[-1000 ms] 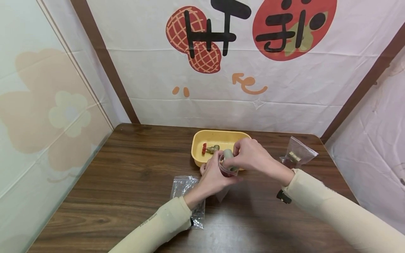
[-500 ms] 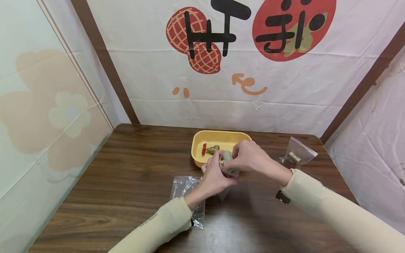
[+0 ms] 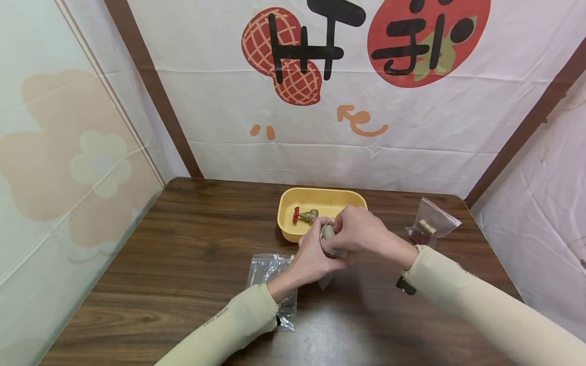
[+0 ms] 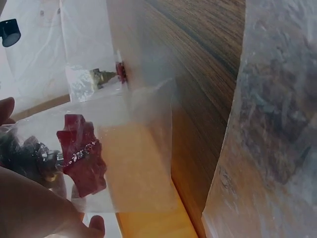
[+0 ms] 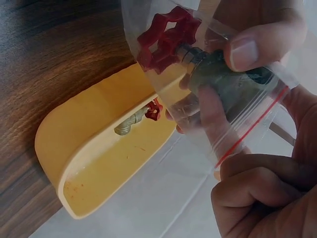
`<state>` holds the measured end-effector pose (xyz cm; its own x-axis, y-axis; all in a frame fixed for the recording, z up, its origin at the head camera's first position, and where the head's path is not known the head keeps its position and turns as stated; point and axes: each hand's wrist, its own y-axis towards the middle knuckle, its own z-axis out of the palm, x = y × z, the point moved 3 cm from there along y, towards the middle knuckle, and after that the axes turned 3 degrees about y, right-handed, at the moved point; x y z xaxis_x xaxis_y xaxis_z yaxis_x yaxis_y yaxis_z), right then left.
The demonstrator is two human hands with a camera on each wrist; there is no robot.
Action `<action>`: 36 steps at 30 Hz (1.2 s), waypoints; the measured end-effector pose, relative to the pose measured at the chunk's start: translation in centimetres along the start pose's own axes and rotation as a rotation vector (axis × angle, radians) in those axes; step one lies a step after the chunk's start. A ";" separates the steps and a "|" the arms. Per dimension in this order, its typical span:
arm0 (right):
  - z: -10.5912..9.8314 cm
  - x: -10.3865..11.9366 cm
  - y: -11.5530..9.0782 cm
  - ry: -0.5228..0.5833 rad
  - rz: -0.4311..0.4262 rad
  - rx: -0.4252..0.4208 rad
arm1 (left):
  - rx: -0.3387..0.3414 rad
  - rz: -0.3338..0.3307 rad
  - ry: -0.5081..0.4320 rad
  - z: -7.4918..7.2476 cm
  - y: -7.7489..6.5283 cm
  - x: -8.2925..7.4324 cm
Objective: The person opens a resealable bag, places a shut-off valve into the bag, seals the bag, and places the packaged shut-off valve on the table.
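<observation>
My left hand (image 3: 313, 254) grips a clear zip bag (image 5: 190, 116) around its mouth, over the near side of the yellow tray. Inside the bag is a valve (image 5: 223, 82) with a greenish body and a red handwheel (image 4: 84, 153). The handwheel lies toward the bag's bottom and the body toward the mouth. My right hand (image 3: 361, 230) reaches into the mouth and pinches the valve's body end, its other fingers curled in the right wrist view. A second valve, brass with a red handwheel (image 3: 296, 215), lies in the yellow tray (image 3: 286, 235).
Flat clear plastic bags (image 3: 267, 267) lie on the brown wooden table (image 3: 192, 274), partly under my left forearm. To the right stands another zip bag (image 3: 432, 221) with a brass valve in it. A printed cloth (image 3: 229, 157) hangs behind the table.
The valve has sunk lower into the bag, with less of its greenish body showing. My right hand has shifted slightly left and down with it. The left hand keeps its grip.
</observation>
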<state>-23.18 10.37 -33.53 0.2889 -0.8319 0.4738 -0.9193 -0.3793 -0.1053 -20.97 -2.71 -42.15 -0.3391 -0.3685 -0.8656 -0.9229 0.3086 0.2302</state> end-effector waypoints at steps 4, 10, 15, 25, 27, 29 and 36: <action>0.1 0.0 0.0 -0.009 -0.006 0.016 | 0.023 0.008 -0.029 -0.1 0.0 0.2; 0.0 0.0 0.0 -0.021 -0.007 0.026 | 0.109 0.047 -0.063 -0.4 0.3 0.9; 0.2 0.1 0.2 -0.014 -0.013 0.052 | 0.132 0.034 -0.086 -0.5 0.4 1.0; 0.8 0.3 0.3 -0.048 -0.041 0.107 | 0.133 0.022 -0.101 0.0 0.5 1.2; 0.9 0.4 0.3 -0.061 -0.054 0.116 | 0.120 0.023 -0.098 0.1 0.5 1.3; 1.0 0.5 0.2 -0.076 -0.062 0.124 | 0.111 0.023 -0.095 0.3 0.4 1.3; 1.7 0.5 0.3 -0.112 -0.057 0.145 | 0.098 0.003 -0.087 0.3 0.2 1.3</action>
<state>-22.83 9.13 -34.77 0.3746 -0.8445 0.3828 -0.8548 -0.4745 -0.2101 -21.52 -2.83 -43.34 -0.3206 -0.2917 -0.9012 -0.8982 0.3956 0.1915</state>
